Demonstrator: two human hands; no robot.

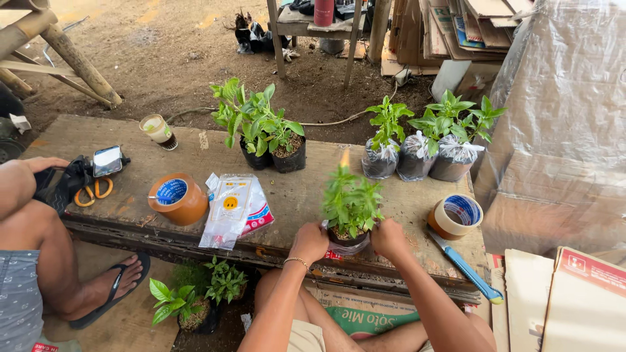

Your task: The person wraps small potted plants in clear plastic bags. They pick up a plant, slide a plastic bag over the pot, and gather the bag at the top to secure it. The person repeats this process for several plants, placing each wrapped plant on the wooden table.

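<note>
here both hands (349, 240) clasp a potted seedling (351, 207) on a plank bench (130, 140).

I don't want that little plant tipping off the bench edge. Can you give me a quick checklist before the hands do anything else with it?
1. Both hands on the pot: ok. Left hand and right hand flank the seedling pot.
2. Plant upright: ok, stems stand straight.
3. Pot away from the edge: not ok, it sits close to the near edge of the wooden bench.
4. Tape within reach: ok, the tape roll lies right of the pot.
5. Cutter handy: ok, the blue cutter lies beside the roll.
6. Clear wrap around the pot closed: cannot tell, hands cover it.
</note>
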